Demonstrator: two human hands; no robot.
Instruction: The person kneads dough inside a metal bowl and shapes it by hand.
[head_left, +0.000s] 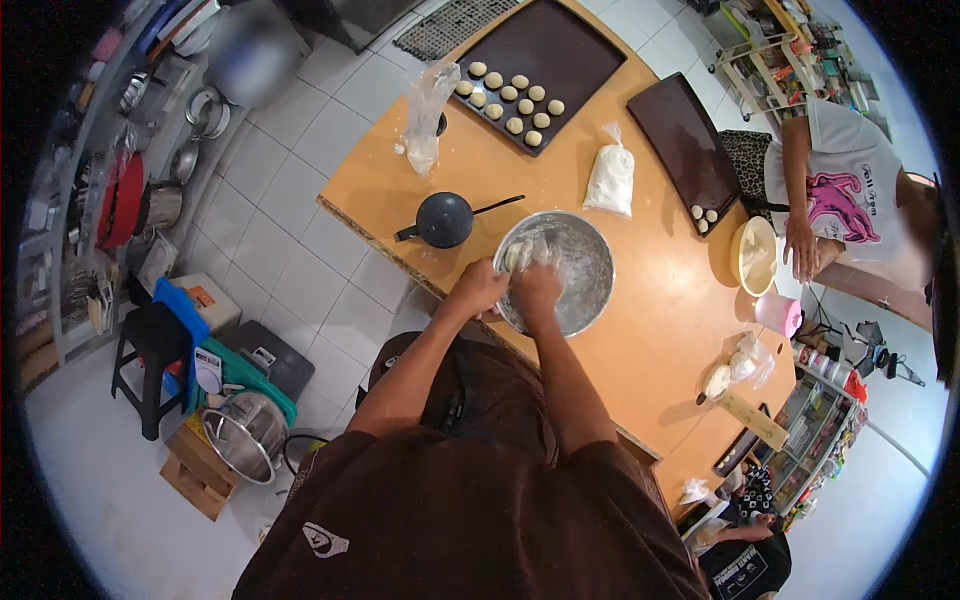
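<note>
A wide metal mixing bowl (596, 300), dusted white inside, stands at the near edge of the wooden table. My left hand (480, 287) grips its rim on the left side, fingers wrapped over the edge. Inside the bowl, my right hand (537, 287) is closed and pressed into pale, floury dough (524, 253); its fingertips are partly hidden and slightly blurred. Beyond the left hand sits a dark round pot or jug (444, 220) with a handle, and a thin dark utensil (498, 204) lies beside it. A plastic bag of white powder (611, 180) rests past the bowl.
A dark baking tray (560, 50) carries several dough balls; a second tray (680, 140) holds a few. Across the table (640, 330), another person's hand (800, 248) is by a yellow bowl (742, 255). A clear plastic bag (428, 120) stands far left. Shelves line the left wall.
</note>
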